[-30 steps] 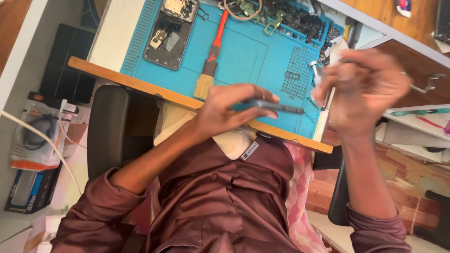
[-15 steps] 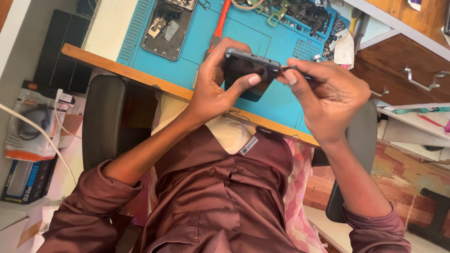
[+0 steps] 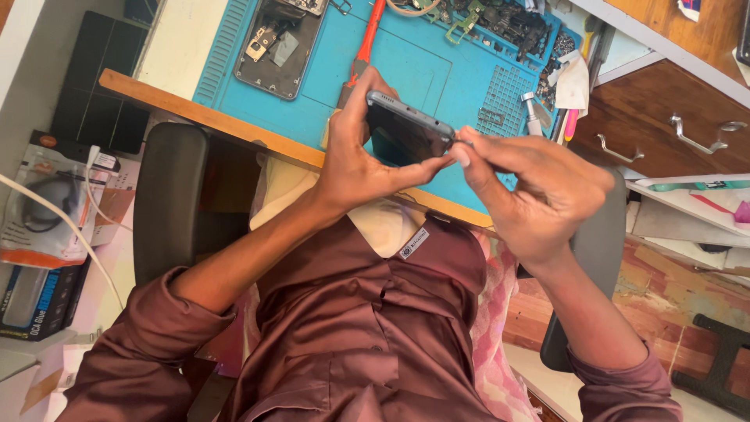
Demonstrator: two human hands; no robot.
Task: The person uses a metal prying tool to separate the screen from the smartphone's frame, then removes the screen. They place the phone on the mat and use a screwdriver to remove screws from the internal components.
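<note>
the left hand [image 3: 355, 160] clamps a dark, flat, grey-edged smartphone [image 3: 406, 129] above the blue rubber work mat [image 3: 406, 59]; the right hand [image 3: 539, 191] has its fingertips [image 3: 462, 152] pinched together at the phone's corner.

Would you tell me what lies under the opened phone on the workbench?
The opened dark phone lies on the blue silicone repair mat. The mat beneath the phone is covered, so anything there cannot be seen.
</note>
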